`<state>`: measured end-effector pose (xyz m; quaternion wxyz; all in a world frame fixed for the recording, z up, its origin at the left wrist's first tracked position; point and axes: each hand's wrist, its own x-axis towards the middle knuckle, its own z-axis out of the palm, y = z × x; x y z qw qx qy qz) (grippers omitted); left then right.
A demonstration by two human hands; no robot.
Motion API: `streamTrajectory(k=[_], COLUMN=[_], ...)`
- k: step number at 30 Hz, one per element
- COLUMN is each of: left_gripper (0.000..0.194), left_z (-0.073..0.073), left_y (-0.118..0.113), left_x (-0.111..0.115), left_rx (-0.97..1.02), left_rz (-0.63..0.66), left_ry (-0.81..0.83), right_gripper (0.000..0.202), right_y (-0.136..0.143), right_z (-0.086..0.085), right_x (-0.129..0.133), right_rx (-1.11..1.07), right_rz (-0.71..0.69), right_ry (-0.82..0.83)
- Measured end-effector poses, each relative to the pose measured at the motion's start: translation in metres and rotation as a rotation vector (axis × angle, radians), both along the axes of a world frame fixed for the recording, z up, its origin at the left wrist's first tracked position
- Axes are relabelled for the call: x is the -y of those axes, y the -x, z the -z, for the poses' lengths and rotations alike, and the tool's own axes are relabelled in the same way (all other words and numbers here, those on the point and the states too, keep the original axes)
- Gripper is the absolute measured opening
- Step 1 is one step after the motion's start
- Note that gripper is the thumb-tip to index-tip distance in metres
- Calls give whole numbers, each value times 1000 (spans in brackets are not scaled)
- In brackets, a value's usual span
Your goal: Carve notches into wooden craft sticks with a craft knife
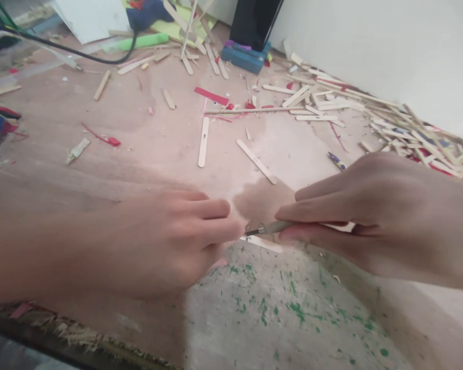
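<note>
My left hand is closed, pressing a wooden craft stick down on the tabletop. Only the stick's right end shows; the rest lies under my fingers. Pinched in my right hand is a slim craft knife with a pale handle. Its dark metal tip meets the stick, or lies just above it, close beside my left fingertips. Beyond my hands lie a loose craft stick and another one with a small hole.
Many sticks and skewers heap along the wall at right. A black upright object stands in a blue block. A purple pointed tool lies near my right hand. A black cable crosses the back left. The table's edge runs along the lower left.
</note>
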<state>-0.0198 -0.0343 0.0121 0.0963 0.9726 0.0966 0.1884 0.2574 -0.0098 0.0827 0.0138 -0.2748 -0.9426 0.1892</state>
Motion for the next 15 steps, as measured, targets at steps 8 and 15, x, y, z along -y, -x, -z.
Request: streamTrajectory(k=[8, 15], left_gripper=[31, 28], left_z=[3, 5], left_y=[2, 1], left_x=[-1, -1], left_rx=[11, 32], left_rz=[-3, -21], left_ry=[-30, -1], right_gripper=[18, 16], right_y=[19, 35], right_z=[-8, -6], right_x=[-37, -47], right_rx=[287, 256], right_rz=[-17, -131], right_ry=[-133, -41])
